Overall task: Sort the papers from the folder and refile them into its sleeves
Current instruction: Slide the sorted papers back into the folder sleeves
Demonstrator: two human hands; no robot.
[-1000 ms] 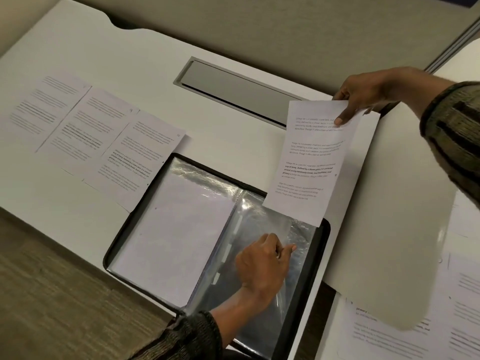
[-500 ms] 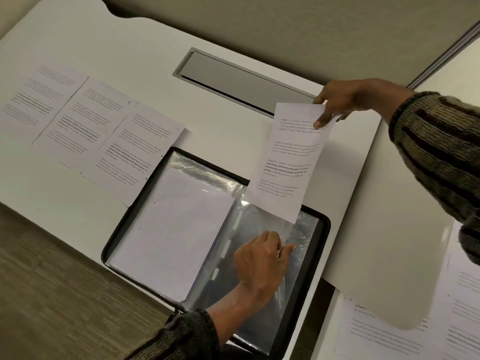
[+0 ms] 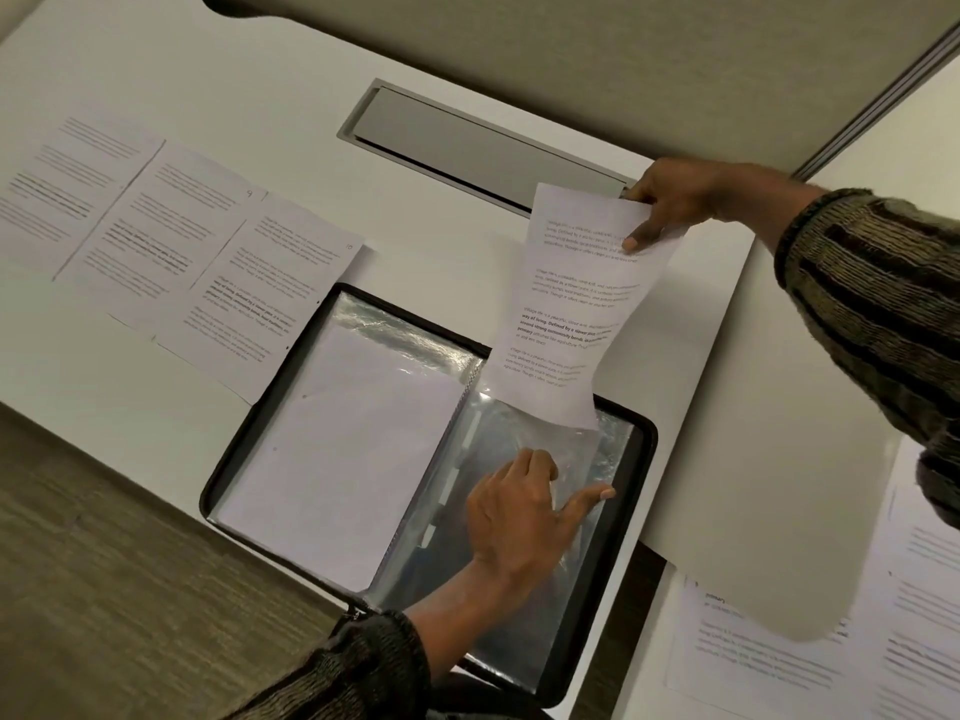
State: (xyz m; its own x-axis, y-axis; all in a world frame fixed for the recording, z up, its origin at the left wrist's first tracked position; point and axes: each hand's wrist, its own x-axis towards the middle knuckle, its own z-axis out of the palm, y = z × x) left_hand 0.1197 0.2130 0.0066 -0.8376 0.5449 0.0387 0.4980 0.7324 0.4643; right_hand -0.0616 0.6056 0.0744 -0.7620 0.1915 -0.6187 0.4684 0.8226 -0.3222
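The print on the held sheet (image 3: 571, 314) is too blurred to be read. Papers (image 3: 769, 662) at lower right are partly covered by the desk (image 3: 753, 459). The sheet's top edge is pinched by the right hand (image 3: 670, 200), and its lower corner meets the clear sleeve (image 3: 524, 433) of the folder (image 3: 645, 449) at lower centre. The left hand (image 3: 519, 517) is laid on the sleeve with fingers bent and thumb stretched out; a grip on the film cannot be confirmed.
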